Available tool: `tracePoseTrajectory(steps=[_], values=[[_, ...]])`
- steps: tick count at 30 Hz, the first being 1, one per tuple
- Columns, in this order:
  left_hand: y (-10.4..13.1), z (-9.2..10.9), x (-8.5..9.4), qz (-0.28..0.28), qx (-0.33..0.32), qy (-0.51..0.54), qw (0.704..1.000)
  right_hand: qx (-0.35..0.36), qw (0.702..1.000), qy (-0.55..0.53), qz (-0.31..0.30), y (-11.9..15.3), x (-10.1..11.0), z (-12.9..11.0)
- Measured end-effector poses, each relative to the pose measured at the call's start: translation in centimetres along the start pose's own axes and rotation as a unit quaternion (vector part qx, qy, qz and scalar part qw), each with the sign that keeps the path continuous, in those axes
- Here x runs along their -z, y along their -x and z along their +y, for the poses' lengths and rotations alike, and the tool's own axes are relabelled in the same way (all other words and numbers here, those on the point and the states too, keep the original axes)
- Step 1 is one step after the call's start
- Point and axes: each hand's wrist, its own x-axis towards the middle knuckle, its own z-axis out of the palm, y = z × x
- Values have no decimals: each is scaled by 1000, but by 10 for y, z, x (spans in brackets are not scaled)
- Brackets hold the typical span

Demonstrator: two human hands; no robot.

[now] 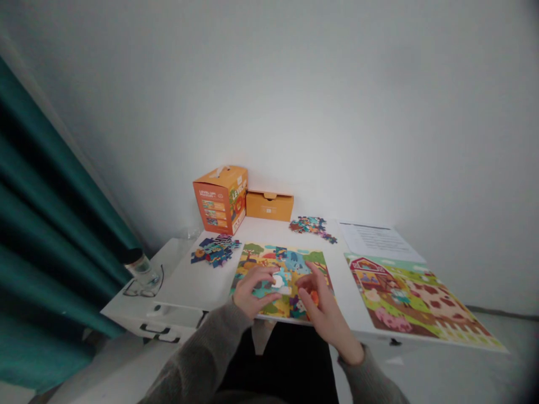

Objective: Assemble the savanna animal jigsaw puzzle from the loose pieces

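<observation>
An animal-scene puzzle (pixel 248 268) lies on the white table in front of me. My left hand (pixel 255 290) is over its left half, thumb and fingers curled about a pale puzzle piece (pixel 283 282) with a white figure and teal edges. My right hand (pixel 322 303) hovers at the puzzle's right side, thumb and index finger apart, nothing visible between them. Under it shows an orange patch of the picture. At the puzzle's top edge, a dark blue puzzle piece (pixel 281 253) differs in colour from the scene around it.
Loose pieces lie in a left pile (pixel 217 249) and a back pile (pixel 309 225). Behind stand an orange puzzle box (pixel 221 202) and a smaller yellow box (pixel 269 206). At right are a farm picture (pixel 415 297) and a paper sheet (pixel 379 240). Glasses (pixel 145 292) and a jar (pixel 141 268) sit left.
</observation>
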Motion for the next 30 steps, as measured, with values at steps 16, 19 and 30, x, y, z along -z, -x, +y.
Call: tracePoseTrajectory(steps=[16, 19, 30], values=[[10, 6, -46, -299, 33, -172, 938, -61, 987, 146, 16, 26, 36, 63], [12, 3, -46, -309, 20, -187, 932, -60, 981, 185, 24, 28, 29, 64], [13, -3, -48, -320, 25, -182, 929, 29, 933, 354, 52, 31, 5, 55]])
